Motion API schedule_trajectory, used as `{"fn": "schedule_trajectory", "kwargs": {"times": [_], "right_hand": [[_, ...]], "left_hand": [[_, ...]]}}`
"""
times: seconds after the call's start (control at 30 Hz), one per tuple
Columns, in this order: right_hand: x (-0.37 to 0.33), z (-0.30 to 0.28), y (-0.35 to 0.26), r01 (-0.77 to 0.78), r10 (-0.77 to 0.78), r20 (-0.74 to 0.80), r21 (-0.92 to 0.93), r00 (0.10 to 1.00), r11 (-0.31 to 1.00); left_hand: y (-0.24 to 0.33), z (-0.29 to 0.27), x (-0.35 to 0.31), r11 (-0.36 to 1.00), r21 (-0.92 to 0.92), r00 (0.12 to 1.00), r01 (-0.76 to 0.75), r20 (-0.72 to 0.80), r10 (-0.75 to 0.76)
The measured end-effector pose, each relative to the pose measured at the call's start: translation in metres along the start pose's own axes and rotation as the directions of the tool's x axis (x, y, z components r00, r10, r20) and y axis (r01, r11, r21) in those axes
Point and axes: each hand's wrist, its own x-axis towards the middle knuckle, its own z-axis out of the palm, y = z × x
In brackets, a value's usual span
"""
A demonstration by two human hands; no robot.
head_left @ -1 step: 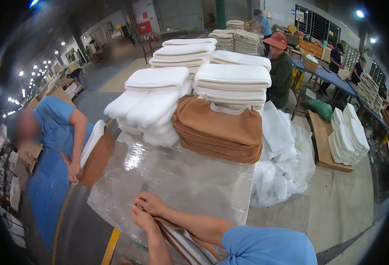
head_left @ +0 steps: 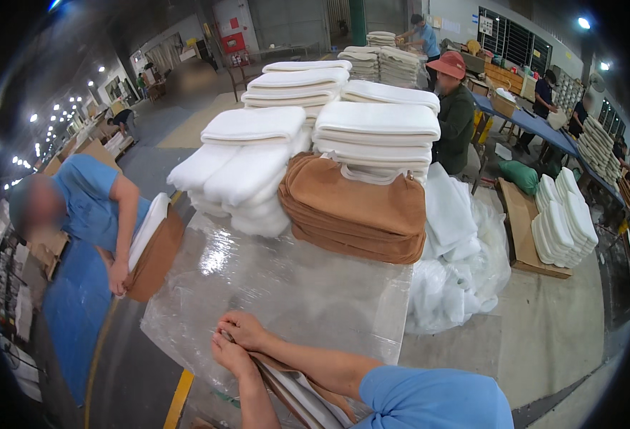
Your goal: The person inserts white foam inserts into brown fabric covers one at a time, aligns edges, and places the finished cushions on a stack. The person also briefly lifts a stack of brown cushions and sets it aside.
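Observation:
A brown fabric cover [head_left: 313, 392] with a white foam pad [head_left: 302, 387] inside it lies along my forearms at the lower edge. My left hand [head_left: 232, 355] is closed on the near end of the cover, fingers pressed together. Just above it, touching it, my right hand [head_left: 246, 330] is also closed at that end. A small dark bit shows between the fingers; I cannot make out what it is. Both hands are over the table's clear plastic sheet [head_left: 315, 300]. Beyond them stands a pile of folded brown covers [head_left: 358, 214].
Stacks of white foam pads [head_left: 254, 127] stand behind the brown pile. At left, a co-worker [head_left: 104, 196] in blue holds another brown cover with white foam. Crumpled plastic [head_left: 443, 293] lies right of the table. Farther right, white pads [head_left: 564, 222] rest on cardboard [head_left: 519, 236].

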Motion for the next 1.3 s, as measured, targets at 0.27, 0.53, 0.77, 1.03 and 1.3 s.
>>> {"fn": "schedule_trajectory", "kwargs": {"times": [0.27,0.53,0.77,1.03,1.3], "right_hand": [[-0.003,-0.008,-0.007,-0.137,0.118,0.12,0.161,0.986,0.977],[-0.01,-0.017,0.006,-0.068,0.026,0.123,0.352,0.992,0.933],[0.007,-0.027,0.014,0.158,-0.179,0.209,0.114,0.961,0.981],[0.063,-0.058,-0.015,0.15,-0.104,0.757,0.008,0.645,0.989],[0.029,-0.049,-0.01,0.087,-0.083,0.537,0.019,0.84,0.996]], "left_hand": [[-0.002,0.0,-0.003,0.996,0.079,0.998,-0.031,-0.05,0.035],[0.0,0.001,-0.015,0.948,0.253,0.981,-0.193,0.027,0.192],[0.003,-0.035,-0.002,0.97,0.217,0.993,-0.108,0.077,0.093],[0.024,-0.035,0.002,0.89,0.365,0.956,-0.273,0.208,0.208],[0.083,-0.004,0.069,0.946,0.277,0.918,-0.168,0.395,0.047]]}}
